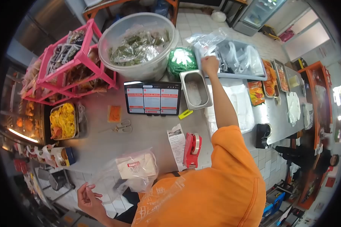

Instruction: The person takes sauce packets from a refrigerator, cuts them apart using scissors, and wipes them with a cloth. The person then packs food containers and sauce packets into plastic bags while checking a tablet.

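Observation:
At the lower left, my left hand (89, 196) has its fingers curled at the edge of a clear plastic bag (111, 181). Inside that bag, near the table's front edge, sits a pale box (136, 165) with a red label. My right hand (210, 65) reaches far forward to the left end of a blue-grey tub (259, 72), with its fingers closed at some clear plastic (212, 41); the fingertips are partly hidden. Left of this hand is a green bundle (182, 62), and just below it a metal container (195, 90).
A tablet (152, 99), scissors (121, 126), a receipt (177, 145) and a red tape dispenser (192, 150) lie on the metal table (98, 147). Behind stand a pink rack (79, 58) and a large bucket (136, 70). White bags (231, 104) lie under my right arm.

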`<state>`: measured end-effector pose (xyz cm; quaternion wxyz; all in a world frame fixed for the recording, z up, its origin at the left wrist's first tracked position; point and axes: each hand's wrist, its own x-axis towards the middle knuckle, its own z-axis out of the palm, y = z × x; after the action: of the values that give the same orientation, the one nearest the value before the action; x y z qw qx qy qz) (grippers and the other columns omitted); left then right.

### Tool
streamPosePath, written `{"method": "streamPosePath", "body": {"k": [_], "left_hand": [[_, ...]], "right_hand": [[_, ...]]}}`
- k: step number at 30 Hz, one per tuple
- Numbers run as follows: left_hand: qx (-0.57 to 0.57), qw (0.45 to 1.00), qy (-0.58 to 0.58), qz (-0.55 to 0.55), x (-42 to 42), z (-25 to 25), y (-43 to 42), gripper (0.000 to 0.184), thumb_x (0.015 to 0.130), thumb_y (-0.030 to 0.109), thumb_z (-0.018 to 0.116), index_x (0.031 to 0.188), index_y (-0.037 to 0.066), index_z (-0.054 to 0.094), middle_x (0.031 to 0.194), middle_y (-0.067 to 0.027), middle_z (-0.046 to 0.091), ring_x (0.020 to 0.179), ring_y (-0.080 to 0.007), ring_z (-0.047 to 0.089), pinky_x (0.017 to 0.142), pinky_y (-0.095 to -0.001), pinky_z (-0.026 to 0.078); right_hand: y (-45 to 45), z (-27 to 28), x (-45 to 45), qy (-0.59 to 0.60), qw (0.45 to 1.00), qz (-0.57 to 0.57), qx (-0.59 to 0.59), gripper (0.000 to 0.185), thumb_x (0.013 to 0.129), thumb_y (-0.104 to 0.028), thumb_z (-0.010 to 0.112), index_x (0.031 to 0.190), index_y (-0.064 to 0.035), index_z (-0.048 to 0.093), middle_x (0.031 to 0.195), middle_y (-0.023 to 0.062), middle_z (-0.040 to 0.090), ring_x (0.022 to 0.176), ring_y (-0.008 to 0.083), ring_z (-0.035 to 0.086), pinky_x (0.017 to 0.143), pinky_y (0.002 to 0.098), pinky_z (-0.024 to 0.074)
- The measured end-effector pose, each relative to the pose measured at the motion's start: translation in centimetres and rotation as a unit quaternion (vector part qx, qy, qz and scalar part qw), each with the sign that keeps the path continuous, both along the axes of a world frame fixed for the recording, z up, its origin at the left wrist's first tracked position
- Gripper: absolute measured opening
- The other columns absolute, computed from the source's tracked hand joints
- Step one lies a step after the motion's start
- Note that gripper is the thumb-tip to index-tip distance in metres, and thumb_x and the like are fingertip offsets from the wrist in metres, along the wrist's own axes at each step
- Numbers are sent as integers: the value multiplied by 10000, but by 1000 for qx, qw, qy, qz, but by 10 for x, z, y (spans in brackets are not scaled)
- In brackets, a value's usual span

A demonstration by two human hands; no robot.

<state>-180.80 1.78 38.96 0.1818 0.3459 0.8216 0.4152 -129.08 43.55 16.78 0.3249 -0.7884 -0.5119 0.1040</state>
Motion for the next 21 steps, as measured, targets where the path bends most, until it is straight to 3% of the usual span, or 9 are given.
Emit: {"method": "streamPosePath", "body": {"k": [5, 7, 9, 13, 14, 15, 16, 18, 21], "left_hand": [[-15, 999, 43, 18, 10, 3, -7, 209, 985, 147, 571, 1095, -15, 644, 880, -97, 704, 538, -92, 580, 433, -188, 341], [-20, 998, 52, 20, 4, 2, -9, 210, 984, 148, 574, 1100, -12, 645, 883, -95, 703, 543, -91, 580, 438, -190, 345], [-5, 1000, 28, 4, -7, -2, -13, 257, 979, 153, 581, 1181, 0, 618, 897, -94, 705, 561, -85, 585, 450, -190, 354], [40, 998, -39, -32, -26, -8, -10, 369, 951, 172, 637, 1277, 13, 568, 991, -102, 701, 632, -79, 596, 475, -183, 369], [84, 988, -78, -101, -35, -13, -9, 429, 929, 166, 669, 1313, 19, 545, 1063, -110, 685, 745, -104, 628, 515, -188, 425], [123, 972, -114, -163, -42, -18, -12, 495, 908, 160, 700, 1350, 25, 522, 1135, -119, 668, 858, -130, 660, 554, -194, 481], [151, 967, -129, -157, -46, -33, -12, 521, 887, 143, 724, 1353, 27, 524, 1192, -124, 642, 978, -174, 649, 617, -221, 531], [142, 960, -180, -160, -52, -37, -5, 555, 852, 90, 752, 1355, 24, 526, 1290, -131, 596, 1216, -276, 586, 749, -298, 616], [137, 984, -73, -89, -26, -16, 15, 361, 905, 6, 656, 1262, 30, 613, 1258, -110, 642, 1096, -193, 656, 593, -239, 589]], "right_hand": [[-23, 30, 12, -32, 992, -39, 111, 490, 735, -510, 774, 730, -21, 751, 767, 209, 708, 721, 368, 695, 749, 435, 550], [-28, 52, 21, -16, 997, -65, -26, 630, 678, -637, 793, 751, -14, 747, 764, 183, 722, 729, 317, 709, 743, 414, 542], [-22, 64, 39, 24, 997, -47, -61, 728, 727, -704, 716, 701, 23, 722, 725, 222, 698, 720, 336, 700, 722, 440, 537], [-35, 94, 82, 120, 980, -143, 65, 770, 835, -639, 656, 1071, 94, 631, 1074, 253, 635, 913, 325, 677, 815, 424, 508], [-53, 120, 73, 142, 976, -137, 87, 764, 864, -598, 653, 1164, 102, 584, 1138, 242, 619, 940, 311, 674, 815, 409, 513], [-101, 180, 37, 131, 985, -96, 64, 731, 912, -535, 640, 1228, 113, 518, 1057, 185, 627, 876, 247, 691, 694, 375, 558], [-139, 218, 5, 203, 972, 36, 117, 562, 932, -395, 646, 1203, 87, 545, 1079, 171, 629, 895, 253, 693, 738, 371, 561], [-220, 224, -52, 435, 859, 255, 91, 317, 961, -238, 631, 1098, 45, 590, 1095, 154, 644, 947, 271, 692, 811, 363, 554], [-301, 181, -208, 503, 717, 458, -152, 293, 956, -236, 584, 1116, 8, 615, 1079, 168, 660, 958, 307, 679, 826, 392, 538]]}}
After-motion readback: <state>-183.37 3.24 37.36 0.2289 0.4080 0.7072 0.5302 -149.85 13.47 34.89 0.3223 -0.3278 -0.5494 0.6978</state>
